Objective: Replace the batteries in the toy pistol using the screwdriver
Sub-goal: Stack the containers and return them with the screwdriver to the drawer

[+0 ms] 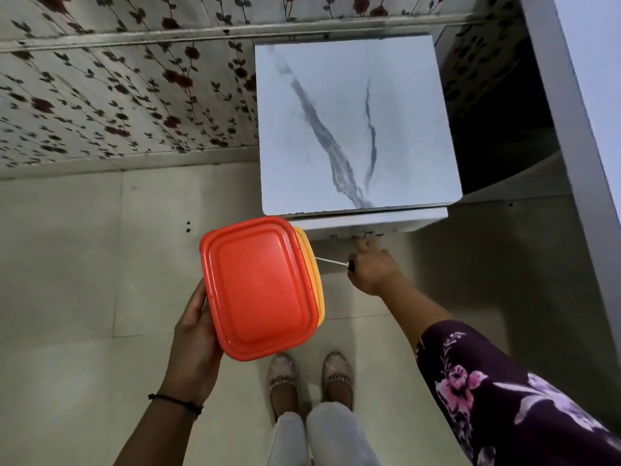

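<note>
My left hand grips a yellow plastic box with an orange lid, held up in front of me below the table's near edge. My right hand holds a screwdriver whose thin metal shaft points left toward the box. That hand's fingertips reach up to the underside of the drawer front of the small table. The toy pistol and the batteries are not in view; the box is closed, so its contents are hidden.
A small white marble-patterned table stands ahead of me with its top bare. A bed with a floral sheet lies to the left, and a white wall or panel to the right. My feet stand on a pale tiled floor.
</note>
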